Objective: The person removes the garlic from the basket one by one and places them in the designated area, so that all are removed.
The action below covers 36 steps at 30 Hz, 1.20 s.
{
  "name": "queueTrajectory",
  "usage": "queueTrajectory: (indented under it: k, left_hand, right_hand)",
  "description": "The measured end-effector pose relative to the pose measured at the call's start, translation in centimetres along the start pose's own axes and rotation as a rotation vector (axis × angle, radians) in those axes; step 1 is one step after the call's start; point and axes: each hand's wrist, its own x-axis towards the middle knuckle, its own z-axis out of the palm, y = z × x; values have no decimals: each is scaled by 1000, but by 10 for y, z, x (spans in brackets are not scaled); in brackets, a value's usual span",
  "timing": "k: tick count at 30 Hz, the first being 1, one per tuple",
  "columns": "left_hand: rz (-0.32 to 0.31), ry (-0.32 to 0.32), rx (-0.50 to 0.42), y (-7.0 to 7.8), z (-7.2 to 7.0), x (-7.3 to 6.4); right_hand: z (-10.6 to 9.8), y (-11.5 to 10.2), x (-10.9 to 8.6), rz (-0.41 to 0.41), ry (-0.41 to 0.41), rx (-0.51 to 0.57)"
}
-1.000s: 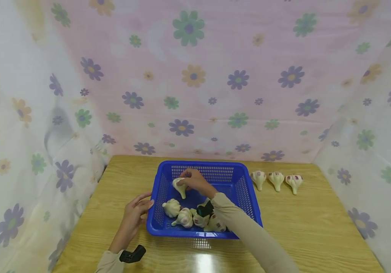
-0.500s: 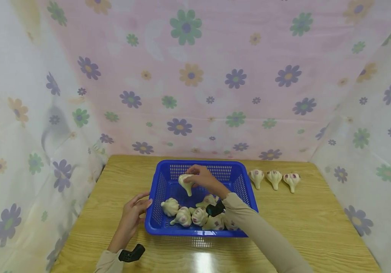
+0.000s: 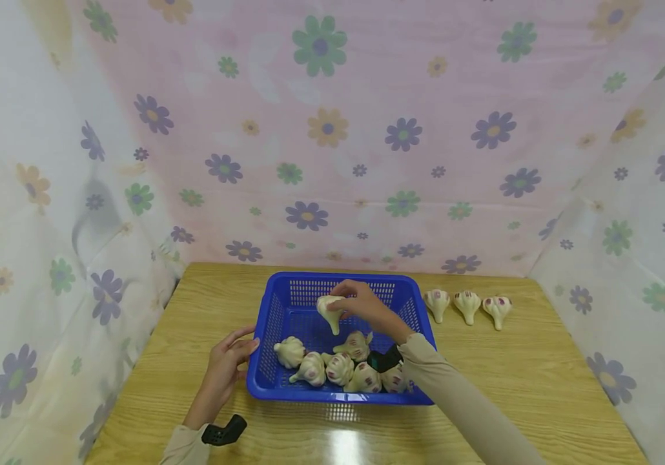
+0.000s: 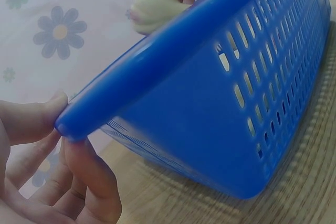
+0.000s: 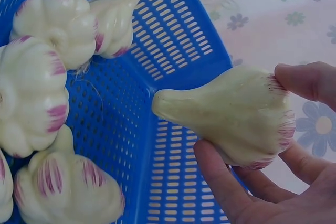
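Observation:
My right hand (image 3: 364, 307) holds a garlic bulb (image 3: 330, 312) above the back part of a blue plastic basket (image 3: 341, 398). In the right wrist view, thumb and fingers grip the bulb (image 5: 236, 114) round its wide purple-streaked end, its stem pointing away from the palm. My left hand (image 3: 225, 368) pinches the basket's left rim; the left wrist view shows the thumb above the rim (image 4: 121, 85) and fingers beneath it. Several other garlic bulbs (image 3: 339, 369) lie along the near side inside the basket, partly hidden by my right wrist.
Three garlic bulbs (image 3: 467, 306) lie in a row on the wooden table (image 3: 518, 387), right of the basket, stems toward me. A flowered cloth (image 3: 332, 194) hangs behind the table and along both sides.
My right hand has moved to the right over the basket with the garlic bulb in its grip. The left hand stays on the rim.

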Motion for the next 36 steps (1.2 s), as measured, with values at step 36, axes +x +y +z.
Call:
queueTrajectory:
  k: [36]
  left_hand:
    - [-6, 30, 68, 1, 0, -1]
  right_hand:
    - [-56, -4, -44, -7, 37, 26]
